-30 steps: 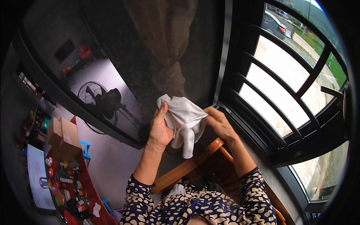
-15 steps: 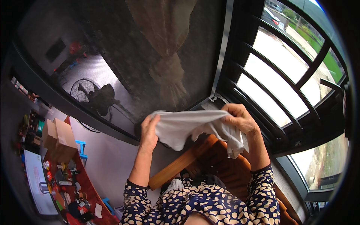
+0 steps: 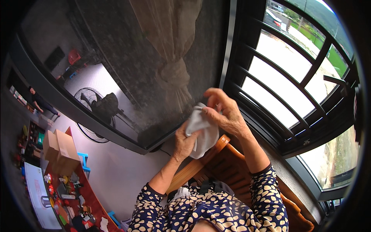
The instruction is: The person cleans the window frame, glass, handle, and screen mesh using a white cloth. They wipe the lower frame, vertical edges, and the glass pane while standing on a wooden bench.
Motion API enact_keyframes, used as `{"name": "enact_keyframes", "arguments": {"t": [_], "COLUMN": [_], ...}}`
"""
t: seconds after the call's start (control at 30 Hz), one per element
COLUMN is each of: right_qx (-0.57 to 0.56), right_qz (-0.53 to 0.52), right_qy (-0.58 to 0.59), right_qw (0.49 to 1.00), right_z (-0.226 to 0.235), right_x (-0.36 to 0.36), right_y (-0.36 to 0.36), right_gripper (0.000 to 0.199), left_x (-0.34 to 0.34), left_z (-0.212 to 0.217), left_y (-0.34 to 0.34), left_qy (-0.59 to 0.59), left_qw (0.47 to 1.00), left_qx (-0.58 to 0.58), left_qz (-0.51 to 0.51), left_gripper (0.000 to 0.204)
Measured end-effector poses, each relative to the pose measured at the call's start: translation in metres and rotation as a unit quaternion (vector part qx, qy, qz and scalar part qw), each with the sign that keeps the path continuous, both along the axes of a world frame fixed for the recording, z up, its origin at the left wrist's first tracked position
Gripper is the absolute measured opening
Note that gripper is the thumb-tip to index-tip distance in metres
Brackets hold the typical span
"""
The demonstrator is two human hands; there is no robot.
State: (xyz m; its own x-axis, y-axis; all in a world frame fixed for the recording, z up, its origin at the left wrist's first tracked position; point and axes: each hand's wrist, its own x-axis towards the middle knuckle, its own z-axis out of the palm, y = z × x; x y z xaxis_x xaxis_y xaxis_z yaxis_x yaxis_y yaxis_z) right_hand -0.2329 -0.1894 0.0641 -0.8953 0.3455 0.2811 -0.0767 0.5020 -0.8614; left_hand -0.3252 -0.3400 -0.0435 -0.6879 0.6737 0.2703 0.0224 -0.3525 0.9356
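A white cloth [image 3: 205, 133], now bunched and folded, hangs between my two hands in front of the dark window glass. My left hand [image 3: 184, 143] is closed round its lower left side, the fingers partly hidden behind the fabric. At the cloth's upper edge, my right hand [image 3: 226, 112] pinches a corner between thumb and fingers. Just ahead stands the dusty glass pane [image 3: 127, 38], with a knotted beige curtain [image 3: 172, 77] showing through it.
A barred window [image 3: 286, 73] with a handle is on the right. Below the cloth is a wooden chair [image 3: 232, 166]. To the left are a fan [image 3: 92, 133], cardboard boxes [image 3: 62, 149], a cluttered red table [image 3: 94, 205] and a blue stool [image 3: 84, 161]. Another person [image 3: 38, 102] is farther back.
Stretched wide between my hands before, the cloth is now gathered into a small bundle. My left hand moved right, and my right hand moved left and up. A person has appeared at far left.
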Motion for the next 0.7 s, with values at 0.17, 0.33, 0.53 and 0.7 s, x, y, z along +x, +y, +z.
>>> {"name": "enact_keyframes", "arguments": {"t": [0.17, 0.33, 0.53, 0.7], "right_qx": [-0.320, -0.273, -0.055, -0.022], "right_qz": [0.141, 0.084, 0.034, 0.090], "right_qy": [0.140, 0.026, 0.103, 0.162], "right_qw": [0.926, 0.958, 0.993, 0.982], "right_z": [-0.047, -0.089, -0.072, -0.070], "right_x": [-0.003, 0.015, 0.042, 0.044], "right_y": [-0.008, -0.063, -0.036, -0.029], "right_gripper": [0.109, 0.078, 0.028, 0.034], "left_x": [-0.011, -0.033, -0.038, -0.039], "left_z": [0.043, 0.032, 0.013, -0.006], "left_y": [0.006, 0.006, 0.008, 0.028], "left_qy": [-0.306, -0.359, -0.439, -0.422], "left_qw": [0.937, 0.916, 0.869, 0.867], "left_qx": [0.134, 0.156, 0.186, 0.165], "left_qz": [-0.098, -0.092, -0.132, -0.209], "left_gripper": [0.048, 0.051, 0.049, 0.037]}}
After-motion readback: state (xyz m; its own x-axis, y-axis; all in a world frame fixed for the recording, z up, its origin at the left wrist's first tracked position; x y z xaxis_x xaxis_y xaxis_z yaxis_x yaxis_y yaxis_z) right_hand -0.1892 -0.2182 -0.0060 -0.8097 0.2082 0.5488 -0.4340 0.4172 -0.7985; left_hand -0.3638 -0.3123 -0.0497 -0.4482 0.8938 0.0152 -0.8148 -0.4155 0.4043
